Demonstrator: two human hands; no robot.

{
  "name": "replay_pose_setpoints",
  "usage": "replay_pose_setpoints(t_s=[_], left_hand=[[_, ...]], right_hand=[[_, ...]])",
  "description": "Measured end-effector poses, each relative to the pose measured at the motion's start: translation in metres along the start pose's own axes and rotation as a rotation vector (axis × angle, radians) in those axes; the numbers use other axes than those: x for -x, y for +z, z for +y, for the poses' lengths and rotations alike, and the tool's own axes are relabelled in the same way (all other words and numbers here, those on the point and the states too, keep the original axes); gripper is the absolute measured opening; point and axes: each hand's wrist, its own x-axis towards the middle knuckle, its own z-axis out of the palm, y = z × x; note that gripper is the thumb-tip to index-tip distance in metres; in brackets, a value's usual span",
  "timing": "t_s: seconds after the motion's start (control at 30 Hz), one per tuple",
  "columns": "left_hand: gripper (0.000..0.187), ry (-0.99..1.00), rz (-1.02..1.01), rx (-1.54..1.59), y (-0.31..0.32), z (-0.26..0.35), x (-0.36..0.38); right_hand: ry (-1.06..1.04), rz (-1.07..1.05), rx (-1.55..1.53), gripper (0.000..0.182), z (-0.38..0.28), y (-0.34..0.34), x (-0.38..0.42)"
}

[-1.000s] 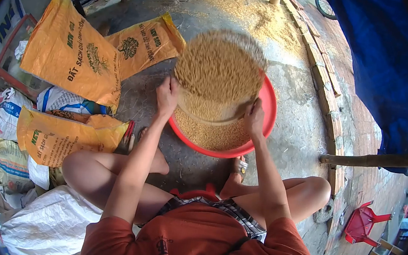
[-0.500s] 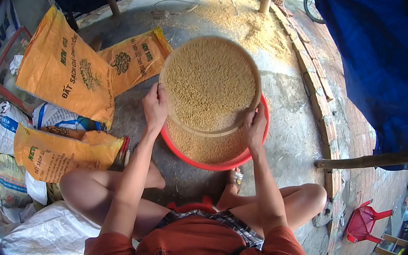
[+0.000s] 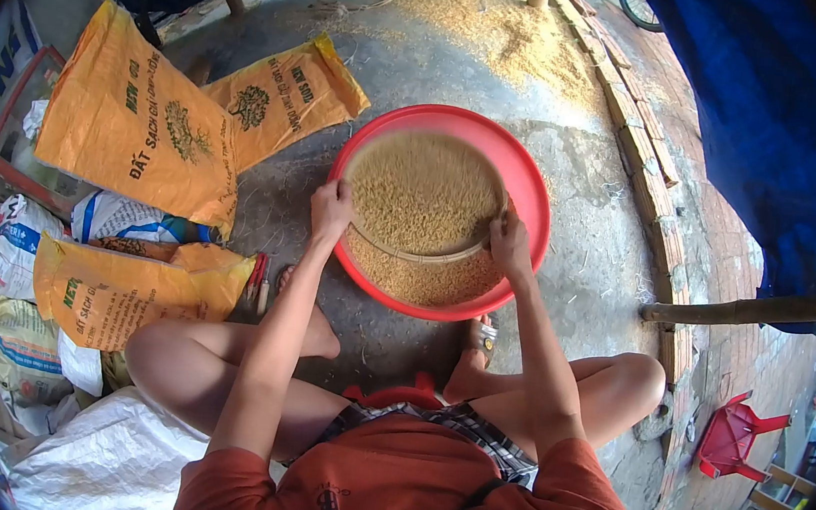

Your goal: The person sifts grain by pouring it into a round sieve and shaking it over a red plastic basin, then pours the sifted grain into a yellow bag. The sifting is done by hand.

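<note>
A round sieve (image 3: 418, 256) full of tan grain (image 3: 420, 196) hangs over a wide red basin (image 3: 529, 168). My left hand (image 3: 332, 212) grips the sieve's left rim, fingers wrapped on it. On the opposite rim my right hand (image 3: 511, 247) is closed in the same way. The far part of the sieve and its grain are smeared by motion. More husk-like grain (image 3: 425, 279) lies in the basin, showing below the sieve's near edge. The basin rests on the concrete floor between my feet.
Orange printed sacks (image 3: 141, 124) stand at the left, with white sacks (image 3: 103, 462) nearer me. Scattered husks (image 3: 523, 41) cover the floor at the back. A brick edge (image 3: 651, 197) runs along the right, near a wooden pole (image 3: 744, 311) and a red stool (image 3: 739, 439).
The sieve has dropped and tipped, its far rim coming nearer to me. More of the basin's far side now shows. Both hands keep hold of the rim.
</note>
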Motion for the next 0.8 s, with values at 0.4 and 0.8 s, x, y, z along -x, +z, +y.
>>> replay_pose_setpoints(t_s=[0.4, 0.8], left_hand=[[0.025, 0.227, 0.210, 0.045, -0.024, 0.033, -0.014], [0.024, 0.291, 0.307, 0.193, -0.050, 0.079, -0.001]], right_hand=[[0.012, -0.039, -0.296, 0.022, -0.034, -0.007, -0.004], [-0.231, 0.223, -0.157, 0.020, -0.052, -0.014, 0.002]])
